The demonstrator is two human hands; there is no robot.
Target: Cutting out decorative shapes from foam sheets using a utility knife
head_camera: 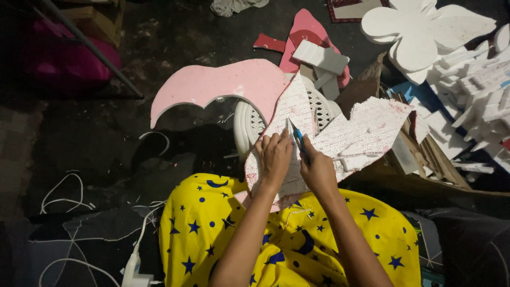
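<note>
From the head camera, the left hand (273, 157) pressed flat, fingers together, on a white foam sheet (319, 138) speckled with pink that lay across the lap, over the yellow star-printed cloth (212, 223). The right hand (317, 169) was clamped around a blue-handled knife (296, 139), its blade touching the sheet just beside the left fingertips. A white plastic chair (249, 125) stood beneath the sheet. A pink foam piece (223, 85) lay beyond, and white foam flower shapes (419, 29) sat well apart at upper right.
</note>
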